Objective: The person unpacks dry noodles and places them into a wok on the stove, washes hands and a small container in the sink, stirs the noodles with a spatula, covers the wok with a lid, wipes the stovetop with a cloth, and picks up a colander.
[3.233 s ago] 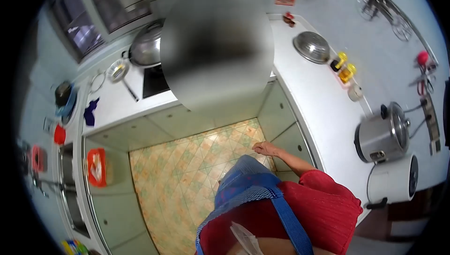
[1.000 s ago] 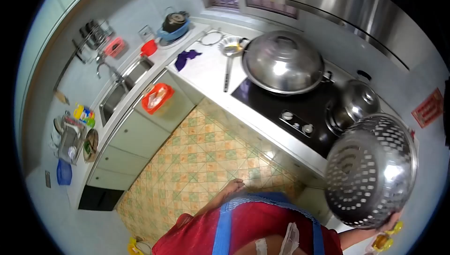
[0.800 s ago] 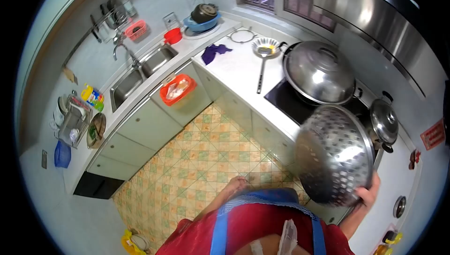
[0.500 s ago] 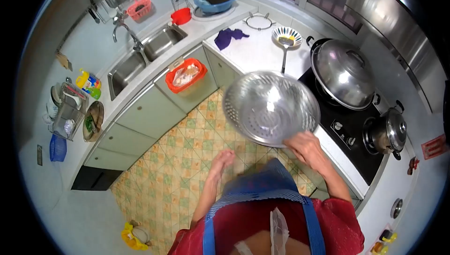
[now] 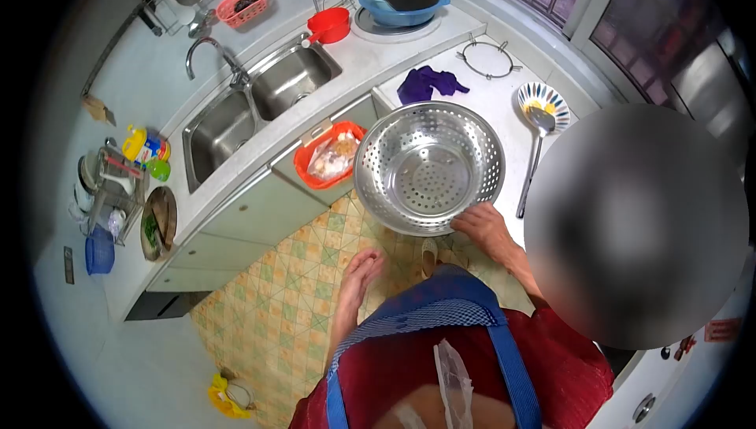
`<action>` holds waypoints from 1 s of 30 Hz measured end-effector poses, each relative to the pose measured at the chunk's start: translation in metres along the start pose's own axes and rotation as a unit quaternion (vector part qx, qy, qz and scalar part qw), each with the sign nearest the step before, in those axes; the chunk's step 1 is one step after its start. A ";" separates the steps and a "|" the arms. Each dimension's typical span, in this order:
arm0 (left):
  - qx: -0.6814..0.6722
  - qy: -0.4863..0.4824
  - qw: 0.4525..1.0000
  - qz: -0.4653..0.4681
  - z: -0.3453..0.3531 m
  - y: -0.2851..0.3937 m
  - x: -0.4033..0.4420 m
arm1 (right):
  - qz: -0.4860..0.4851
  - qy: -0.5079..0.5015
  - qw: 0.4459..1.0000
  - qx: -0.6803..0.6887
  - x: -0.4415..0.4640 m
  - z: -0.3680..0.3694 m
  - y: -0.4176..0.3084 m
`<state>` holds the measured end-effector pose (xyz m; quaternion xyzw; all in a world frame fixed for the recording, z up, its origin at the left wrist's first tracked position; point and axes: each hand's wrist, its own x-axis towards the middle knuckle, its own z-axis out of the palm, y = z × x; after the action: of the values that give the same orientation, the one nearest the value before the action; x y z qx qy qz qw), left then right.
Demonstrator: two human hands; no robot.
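A large steel colander (image 5: 429, 181) is in front of me, held by its near right rim. My right hand (image 5: 487, 230) is closed around that rim, with the thumb side hard to see. Several rows of holes show in the bowl, and nothing lies inside it. My left hand (image 5: 362, 268) hangs in the air below and left of the colander, holding nothing, its fingers loosely stretched. Behind the colander, on the white counter, lies a purple cloth (image 5: 430, 82). A red-orange bin (image 5: 302, 163) with a plastic bag in it hangs from the cabinet front beside the colander.
A double sink (image 5: 260, 114) with a tap runs along the left counter. On the right counter stand a patterned bowl (image 5: 557, 99) and a spatula (image 5: 531, 173). A blurred round patch hides the stove area. A chopping board (image 5: 150, 232) is at far left.
My right hand has carried the colander leftward, off the stove side, and its bowl now faces up toward me. The view has turned right, and a blurred patch covers the pots.
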<state>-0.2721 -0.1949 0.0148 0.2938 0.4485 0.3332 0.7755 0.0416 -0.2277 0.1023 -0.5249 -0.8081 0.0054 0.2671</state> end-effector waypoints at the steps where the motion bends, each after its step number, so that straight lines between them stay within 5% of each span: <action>1: -0.003 -0.001 1.000 -0.002 -0.003 0.009 0.017 | -0.006 0.000 1.000 0.000 0.013 0.004 0.014; 11: -0.057 0.022 0.998 0.006 -0.044 0.072 0.111 | 0.052 -0.008 0.998 -0.024 0.123 0.044 0.079; 25: 0.008 -0.258 0.947 -0.192 -0.048 0.223 0.259 | 0.243 0.007 0.960 -0.137 0.175 0.093 0.002; 30: 0.129 -0.311 0.925 -0.175 -0.041 0.224 0.285 | 0.306 0.013 0.937 -0.168 0.179 0.092 0.010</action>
<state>-0.2583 0.1697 0.0243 0.3973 0.2685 0.0232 0.8772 -0.0449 -0.0456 0.0967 -0.7844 -0.5937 -0.0557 0.1709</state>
